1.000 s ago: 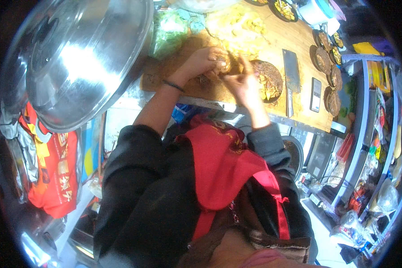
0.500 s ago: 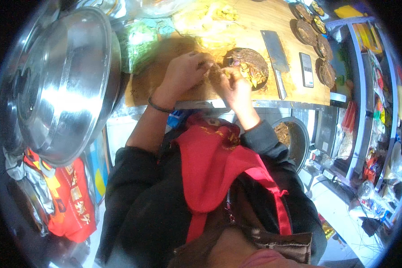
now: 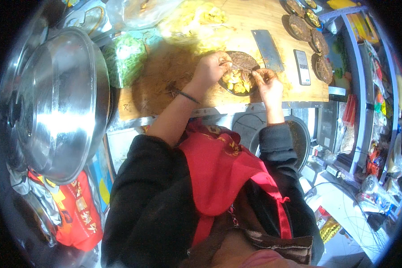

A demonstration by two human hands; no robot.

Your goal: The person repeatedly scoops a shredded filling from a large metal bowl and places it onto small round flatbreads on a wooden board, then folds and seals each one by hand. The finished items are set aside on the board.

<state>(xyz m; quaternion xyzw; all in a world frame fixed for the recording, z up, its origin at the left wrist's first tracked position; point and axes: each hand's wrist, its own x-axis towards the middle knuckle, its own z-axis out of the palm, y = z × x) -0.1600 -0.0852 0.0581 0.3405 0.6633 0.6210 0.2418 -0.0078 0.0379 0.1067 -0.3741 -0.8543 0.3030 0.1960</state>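
Since a moment ago, our hands have stayed on the round flat bread (image 3: 239, 71), but the whole view has slid: the bread and board now sit higher and more to the right of the frame, and the big steel lid (image 3: 60, 100) fills more of the left side.

Our left hand (image 3: 213, 68) is curled over the left edge of the bread, fingers bent down into the yellow filling (image 3: 238, 81). We think it is pinching some filling, but the fingertips are hidden, so we cannot tell for sure. Our right hand (image 3: 265, 80) pinches the right edge of the bread and holds it open.

The bread lies on the wooden board (image 3: 254, 22), in the upper middle of the frame, close to the board's near edge.

What could go wrong? If we push in too much filling, the bread may tear and bits may spill onto the board. The bread is near the edge, so a nudge could tip it off. The cleaver (image 3: 268, 49) lies just above our right hand; a quick reach up could brush the blade. The phone (image 3: 302, 67) beside it could get greasy.
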